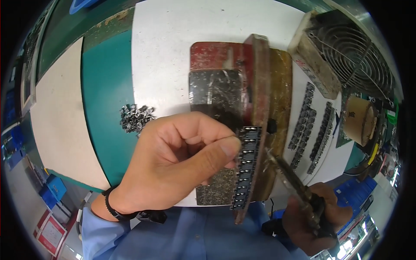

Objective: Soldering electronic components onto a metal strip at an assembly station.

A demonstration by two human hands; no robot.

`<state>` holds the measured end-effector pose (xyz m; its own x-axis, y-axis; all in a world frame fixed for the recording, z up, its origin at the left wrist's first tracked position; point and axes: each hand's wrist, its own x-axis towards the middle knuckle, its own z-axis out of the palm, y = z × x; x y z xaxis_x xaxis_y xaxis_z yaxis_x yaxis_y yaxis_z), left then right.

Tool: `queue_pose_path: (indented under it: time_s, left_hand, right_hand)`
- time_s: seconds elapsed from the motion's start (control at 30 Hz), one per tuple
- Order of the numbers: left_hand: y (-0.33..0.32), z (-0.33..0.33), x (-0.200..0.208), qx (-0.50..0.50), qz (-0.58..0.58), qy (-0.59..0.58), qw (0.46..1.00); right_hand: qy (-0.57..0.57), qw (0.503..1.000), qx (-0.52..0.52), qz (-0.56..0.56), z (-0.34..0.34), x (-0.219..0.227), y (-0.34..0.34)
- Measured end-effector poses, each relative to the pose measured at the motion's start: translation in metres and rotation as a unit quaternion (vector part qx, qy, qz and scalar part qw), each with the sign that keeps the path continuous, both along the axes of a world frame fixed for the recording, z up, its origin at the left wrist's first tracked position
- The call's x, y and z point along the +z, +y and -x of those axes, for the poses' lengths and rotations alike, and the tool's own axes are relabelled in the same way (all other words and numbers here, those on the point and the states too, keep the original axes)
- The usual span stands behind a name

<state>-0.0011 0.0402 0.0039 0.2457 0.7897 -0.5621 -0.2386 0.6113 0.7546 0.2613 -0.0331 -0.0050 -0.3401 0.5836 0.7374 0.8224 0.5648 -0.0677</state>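
My left hand (182, 160) is closed, thumb and forefinger pinched together at the left edge of a row of small black parts with shiny metal contacts (247, 169). Whatever lies in the pinch is hidden by the fingertips. The row runs along an upright clear-edged rail (258, 82) on a fixture block with a red and dark plate (216, 91). At the lower right, my right hand (312, 221) is wrapped round a slim metal tool (294, 180). Motion blur hides its exact kind. Its narrow tip points up and left, a little right of the row.
A heap of small dark, shiny pieces (135, 118) lies left of my left hand. Rows of black parts (303, 123) lie right of the fixture. Beyond them stand a fan with a wire guard (353, 56) and a brown roll (359, 120). A green mat (108, 104) borders the white board.
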Motion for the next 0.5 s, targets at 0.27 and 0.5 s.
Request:
queue_pose_path:
  time_s: [0.27,0.5]
  left_hand:
    - [-0.011,0.008,-0.007,0.004,-0.018,0.032,0.999]
    - [-0.007,0.008,-0.003,0.000,-0.010,-0.010,1.000]
  right_hand:
    - [0.442,0.886,-0.125,0.059,-0.004,-0.013,0.023]
    - [0.414,0.855,-0.296,0.101,-0.024,-0.007,0.029]
